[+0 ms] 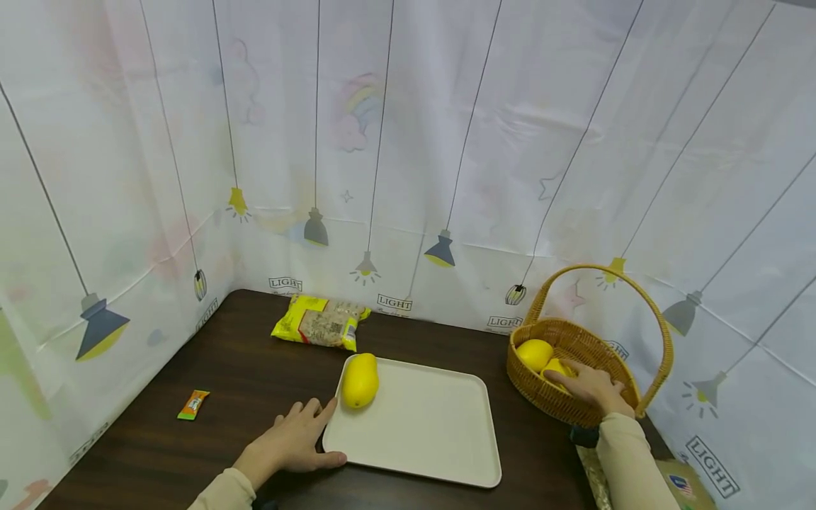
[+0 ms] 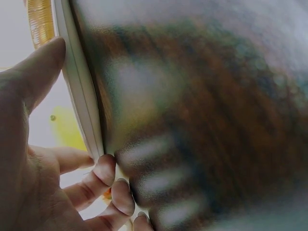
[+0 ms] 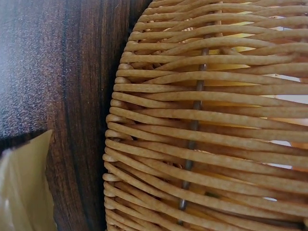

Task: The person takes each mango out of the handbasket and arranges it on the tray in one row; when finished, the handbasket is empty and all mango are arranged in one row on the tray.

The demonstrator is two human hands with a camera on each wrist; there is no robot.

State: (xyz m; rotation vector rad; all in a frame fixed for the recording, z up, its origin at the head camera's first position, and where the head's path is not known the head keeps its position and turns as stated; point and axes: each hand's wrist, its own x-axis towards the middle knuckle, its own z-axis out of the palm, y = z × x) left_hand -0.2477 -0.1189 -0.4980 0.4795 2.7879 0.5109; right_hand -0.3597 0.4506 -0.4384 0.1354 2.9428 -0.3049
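A white tray (image 1: pixel 423 428) lies on the dark table, with a yellow mango (image 1: pixel 360 381) at its upper left corner. At the tray's left edge is my left hand (image 1: pixel 290 439), fingers spread, thumb and fingertips right at the rim. The left wrist view shows that hand (image 2: pixel 43 178) beside the tray's rim (image 2: pixel 79 82) too. On the right, my right hand (image 1: pixel 589 388) reaches into a wicker basket (image 1: pixel 542 404) and holds a yellow fruit (image 1: pixel 556 370), partly hidden by the fingers. Another yellow fruit (image 1: pixel 534 354) sits beside it. Only the basket's woven side (image 3: pixel 202 120) fills the right wrist view.
A yellow bag of dry food (image 1: pixel 321 322) lies behind the tray. A small orange and green packet (image 1: pixel 193 404) is at the left of the table (image 1: pixel 140 453). The basket's tall handle (image 1: pixel 596 268) arches over it. A package (image 1: pixel 685 482) lies near the right sleeve.
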